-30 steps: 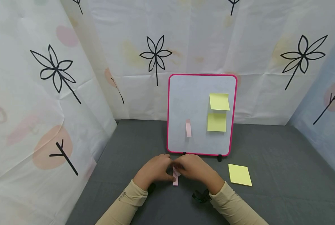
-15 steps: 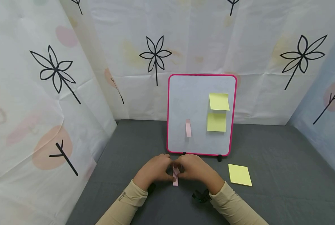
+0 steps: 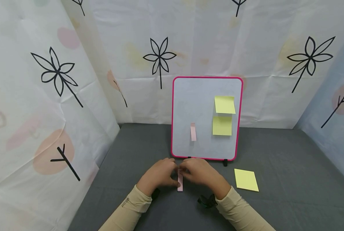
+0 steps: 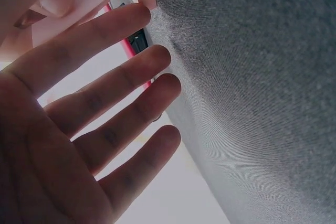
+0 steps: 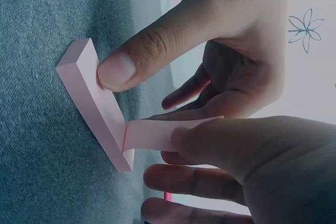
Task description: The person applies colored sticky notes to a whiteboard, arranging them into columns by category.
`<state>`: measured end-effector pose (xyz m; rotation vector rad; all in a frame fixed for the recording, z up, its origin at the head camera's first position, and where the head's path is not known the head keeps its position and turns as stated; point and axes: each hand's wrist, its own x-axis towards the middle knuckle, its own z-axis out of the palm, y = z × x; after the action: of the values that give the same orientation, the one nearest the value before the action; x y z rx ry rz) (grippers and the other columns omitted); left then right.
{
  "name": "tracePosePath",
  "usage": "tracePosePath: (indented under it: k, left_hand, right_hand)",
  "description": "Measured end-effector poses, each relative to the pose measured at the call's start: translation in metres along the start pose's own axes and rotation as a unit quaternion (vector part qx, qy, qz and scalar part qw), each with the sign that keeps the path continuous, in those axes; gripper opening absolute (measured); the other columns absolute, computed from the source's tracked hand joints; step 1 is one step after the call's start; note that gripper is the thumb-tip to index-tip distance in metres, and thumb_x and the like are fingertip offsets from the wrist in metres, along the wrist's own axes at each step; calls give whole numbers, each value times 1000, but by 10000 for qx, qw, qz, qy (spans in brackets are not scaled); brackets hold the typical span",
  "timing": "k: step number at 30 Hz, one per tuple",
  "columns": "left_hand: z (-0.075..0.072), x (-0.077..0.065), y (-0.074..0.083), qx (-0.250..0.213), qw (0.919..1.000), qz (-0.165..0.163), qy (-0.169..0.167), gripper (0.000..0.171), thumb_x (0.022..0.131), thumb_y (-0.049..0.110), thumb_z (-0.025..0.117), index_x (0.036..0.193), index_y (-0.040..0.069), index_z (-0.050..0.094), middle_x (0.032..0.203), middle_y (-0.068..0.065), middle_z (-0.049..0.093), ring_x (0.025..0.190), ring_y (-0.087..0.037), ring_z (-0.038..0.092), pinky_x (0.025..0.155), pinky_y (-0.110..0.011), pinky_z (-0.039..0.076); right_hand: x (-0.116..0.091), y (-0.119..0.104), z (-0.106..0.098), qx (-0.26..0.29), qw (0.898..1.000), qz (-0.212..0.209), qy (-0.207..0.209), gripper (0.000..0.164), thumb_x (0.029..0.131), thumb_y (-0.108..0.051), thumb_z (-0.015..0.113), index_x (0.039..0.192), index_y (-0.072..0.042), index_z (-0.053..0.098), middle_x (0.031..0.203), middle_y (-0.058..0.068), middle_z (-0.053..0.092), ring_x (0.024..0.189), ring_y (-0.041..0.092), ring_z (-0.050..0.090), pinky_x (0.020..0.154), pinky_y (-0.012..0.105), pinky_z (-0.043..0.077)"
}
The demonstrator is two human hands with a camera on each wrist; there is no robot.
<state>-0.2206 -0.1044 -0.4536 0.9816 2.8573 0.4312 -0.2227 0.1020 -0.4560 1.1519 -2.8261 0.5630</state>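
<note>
A narrow pad of pink sticky notes (image 5: pixel 86 94) lies on the grey cloth between both hands. My left hand (image 3: pixel 159 173) presses the pad with its thumb near one end, seen in the right wrist view. In the left wrist view its other fingers (image 4: pixel 118 82) are stretched out and spread, the index fingertip right at the pad. My right hand (image 3: pixel 200 172) pinches the top pink note (image 5: pixel 149 134) between thumb and finger. That note bends up from the pad, its far edge still joined there.
A pink-framed whiteboard (image 3: pixel 201 96) stands behind the hands, bearing a pink note (image 3: pixel 193 132) and two yellow notes (image 3: pixel 222 125). Right of the hands, a yellow sticky note pad (image 3: pixel 246 180) lies on the grey table (image 3: pixel 290 166). Patterned cloth (image 3: pixel 125 38) hangs behind and beside.
The right thumb and fingers have shifted slightly over the pink pad, and the lifted note now shows less in the head view. The left hand has stayed in place.
</note>
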Motion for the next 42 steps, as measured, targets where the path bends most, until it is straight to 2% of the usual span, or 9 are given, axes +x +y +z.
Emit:
tracePosePath:
  k: [4,12,19,22,24,26,29,37,42]
  left_hand:
    - [0,0,0,-64,10000,21,5,35,73,32,99,96,12,81,87,1,68,78,-11,54,69,-28,48]
    - [0,1,1,-76,10000,31,22,33,73,31,99,96,14,83,86,2,68,77,-10,54,69,-29,49]
    - [-1,2,1,-129,9999,89,39,29,73,28,98,94,15,83,82,3,69,74,-8,51,67,-27,46]
    - [-1,3,2,-197,9996,190,66,24,73,24,98,89,15,82,72,8,62,69,-6,44,62,-25,40]
    - [0,3,2,-227,9994,236,75,22,73,22,98,84,14,80,65,11,53,65,-6,38,59,-24,35]
    - [0,3,2,-225,9994,244,90,23,72,20,97,78,13,76,63,12,43,63,-6,34,56,-24,31]
    - [0,3,2,-206,9994,250,85,25,72,20,97,74,12,73,62,11,38,62,-6,34,56,-24,30]
    - [1,6,5,-184,9985,520,-23,18,76,14,94,85,13,78,74,6,68,67,-4,52,64,-22,47]
    - [1,6,8,-107,9978,649,-26,18,76,11,93,89,13,81,81,3,75,70,-4,58,67,-22,51]
  right_hand:
    - [-1,3,0,42,10000,65,27,10,95,-14,78,103,-17,82,92,-8,77,79,4,62,77,28,59]
    - [0,7,-3,63,9999,52,151,10,94,-10,75,97,-18,80,85,-10,72,72,3,55,70,26,53]
    - [0,7,-6,157,9996,105,207,6,95,-12,76,97,-16,80,86,-9,72,73,4,56,71,26,55]
    - [0,8,-7,158,9995,161,216,6,95,-13,77,99,-17,80,87,-8,73,74,4,56,72,26,55]
    - [-1,9,-7,125,9995,158,231,5,95,-13,77,98,-16,80,87,-8,72,73,4,55,71,26,55]
    - [-1,10,-7,89,9996,161,234,5,96,-14,76,98,-16,80,87,-8,72,73,4,54,70,26,54]
    - [-1,12,-6,47,9996,176,230,4,97,-15,76,97,-17,80,86,-8,71,73,4,54,70,26,54]
    - [-1,17,-8,122,9995,187,230,4,97,-13,75,96,-14,79,87,-6,73,75,6,58,72,30,57]
    - [-2,21,-8,176,9992,261,231,5,97,-13,75,95,-15,79,85,-7,71,74,4,56,71,28,55]
